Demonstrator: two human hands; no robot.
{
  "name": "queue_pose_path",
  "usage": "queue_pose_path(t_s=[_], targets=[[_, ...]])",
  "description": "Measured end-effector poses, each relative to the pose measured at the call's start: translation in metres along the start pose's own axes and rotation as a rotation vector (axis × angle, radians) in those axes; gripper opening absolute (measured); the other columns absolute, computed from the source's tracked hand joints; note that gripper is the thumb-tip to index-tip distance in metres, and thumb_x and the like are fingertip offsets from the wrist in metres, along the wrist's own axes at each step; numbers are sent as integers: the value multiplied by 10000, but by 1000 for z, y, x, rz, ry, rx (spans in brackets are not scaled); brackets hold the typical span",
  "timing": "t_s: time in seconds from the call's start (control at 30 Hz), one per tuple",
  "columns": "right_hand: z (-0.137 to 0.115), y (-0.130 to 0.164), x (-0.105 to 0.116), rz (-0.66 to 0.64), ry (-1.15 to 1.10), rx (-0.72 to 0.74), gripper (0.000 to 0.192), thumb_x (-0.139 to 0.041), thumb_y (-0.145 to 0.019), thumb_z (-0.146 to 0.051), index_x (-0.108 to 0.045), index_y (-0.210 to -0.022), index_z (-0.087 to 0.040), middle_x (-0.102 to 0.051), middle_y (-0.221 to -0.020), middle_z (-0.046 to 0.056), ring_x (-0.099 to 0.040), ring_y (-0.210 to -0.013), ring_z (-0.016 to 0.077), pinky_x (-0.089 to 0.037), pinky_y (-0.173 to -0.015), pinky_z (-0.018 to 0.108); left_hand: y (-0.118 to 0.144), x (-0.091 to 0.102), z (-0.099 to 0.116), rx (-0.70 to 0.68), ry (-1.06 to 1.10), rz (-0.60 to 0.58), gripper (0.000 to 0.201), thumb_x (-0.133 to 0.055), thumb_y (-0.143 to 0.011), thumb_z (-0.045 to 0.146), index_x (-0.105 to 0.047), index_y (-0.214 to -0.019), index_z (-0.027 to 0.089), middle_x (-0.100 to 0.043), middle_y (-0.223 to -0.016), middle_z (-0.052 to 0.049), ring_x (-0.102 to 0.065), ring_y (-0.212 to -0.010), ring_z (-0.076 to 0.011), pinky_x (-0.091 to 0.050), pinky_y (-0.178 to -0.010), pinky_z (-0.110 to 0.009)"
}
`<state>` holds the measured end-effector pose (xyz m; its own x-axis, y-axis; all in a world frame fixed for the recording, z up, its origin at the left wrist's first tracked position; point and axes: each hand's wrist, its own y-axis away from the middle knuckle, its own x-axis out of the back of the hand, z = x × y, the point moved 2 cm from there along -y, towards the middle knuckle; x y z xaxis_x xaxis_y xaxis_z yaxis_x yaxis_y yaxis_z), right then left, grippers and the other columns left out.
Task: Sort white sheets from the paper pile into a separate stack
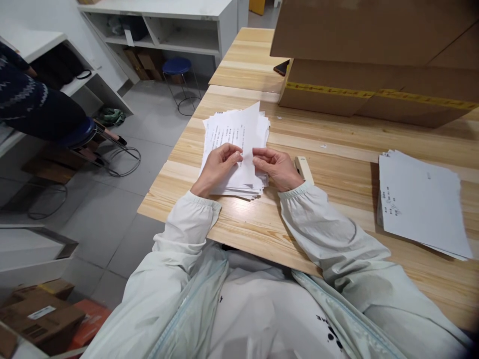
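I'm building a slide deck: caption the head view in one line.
Left hand and right hand handle a printed sheet over a paper stack; a cardboard box shares the wooden table.

Right of the hands (277, 168), tabletop (344, 174) lies open; cream tool (305, 169) and carton (329, 75) obstruct

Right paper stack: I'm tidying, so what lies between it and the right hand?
The head view shows a cream-coloured tool beside the right hand, then wooden tabletop.

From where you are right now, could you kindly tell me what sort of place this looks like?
Probably an office or workroom: a pale wood-grain table holds a loose stack of printed white paper and a large yellow-taped brown cardboard box, near a white open-fronted shelving unit.
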<state>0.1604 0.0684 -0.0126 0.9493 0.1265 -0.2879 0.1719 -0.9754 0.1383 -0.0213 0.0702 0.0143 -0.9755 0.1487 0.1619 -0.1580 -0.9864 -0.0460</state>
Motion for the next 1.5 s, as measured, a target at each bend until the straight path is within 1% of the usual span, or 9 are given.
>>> queue_pose_path(t_s=[0.3, 0.53, 0.63, 0.8, 1.0, 1.2, 1.33, 1.4, 1.5], targets=[[0, 0, 1, -47, 3, 21, 551, -953, -530, -439, -766, -996, -213, -791, -936, 48, -723, -898, 206, -605, -893, 401, 1, 0, 3, -2, -14, -6, 63, -627, -890, 236, -658, -895, 181, -701, -840, -22, -619, -776, -127, -479, -764, -286], [-1, 4, -11, -18, 243, 174, 808, -902, -606, -441, -612, -1334, -241, -752, -1039, 55, -688, -820, 184, -596, -792, 368, 3, -6, 3, -58, -142, 59, 370, -823, -729, 356, -586, -973, 210, -650, -828, 9, -603, -761, -131, -456, -744, -287], [2, 6, -16, 29, 399, 258, 861, -849, -688, -417, -501, -1461, -260, -722, -1034, 45, -658, -791, 177, -577, -754, 352, 3, -8, 4, -54, -228, 123, 286, -793, -724, 289, -575, -893, 215, -625, -783, 26, -565, -714, -120, -439, -711, -280], [7, 3, -13, 146, 541, 304, 798, -646, -830, -273, -346, -1568, -232, -680, -915, 18, -609, -708, 162, -541, -720, 347, 6, 23, 9, -59, -113, 284, 214, -679, -779, 237, -497, -671, 207, -485, -635, 36, -459, -613, -110, -376, -587, -269], [5, -3, -10, 136, 554, 339, 405, -583, -820, -254, -692, -1200, -165, -723, -968, 64, -620, -777, 176, -533, -796, 373, 17, 48, 28, -109, -135, 394, 266, -699, -770, 263, -461, -661, 215, -457, -621, 32, -437, -605, -113, -362, -557, -266], [-8, -1, -11, 116, 405, 150, 445, -598, -879, -593, -701, -730, -187, -602, -629, 14, -552, -618, 157, -454, -573, 295, 17, -1, 20, -113, -358, 12, 211, -723, -790, 368, -624, -721, 195, -650, -765, -16, -556, -754, -159, -454, -716, -305], [-9, -8, -16, 112, 486, 215, 302, -753, -759, -422, -633, -633, -175, -532, -588, -21, -485, -605, 126, -373, -545, 258, 24, -7, 16, -116, -343, -43, 276, -680, -863, 456, -704, -854, 181, -717, -877, -45, -608, -835, -172, -481, -810, -323], [-11, -7, -15, 144, 495, 250, 209, -737, -746, -329, -647, -654, -164, -569, -617, -17, -512, -641, 133, -386, -564, 255, 28, 3, 15, -102, -214, 30, 295, -671, -879, 469, -700, -893, 176, -727, -909, -55, -634, -848, -167, -501, -805, -308], [-25, 13, -3, 179, 455, 334, 113, -714, -753, -270, -703, -718, -163, -634, -666, -12, -558, -664, 141, -429, -598, 264, 41, 25, 17, -165, 5, 417, 310, -724, -852, 453, -673, -1020, 197, -728, -1055, -69, -661, -955, -165, -526, -842, -284]])
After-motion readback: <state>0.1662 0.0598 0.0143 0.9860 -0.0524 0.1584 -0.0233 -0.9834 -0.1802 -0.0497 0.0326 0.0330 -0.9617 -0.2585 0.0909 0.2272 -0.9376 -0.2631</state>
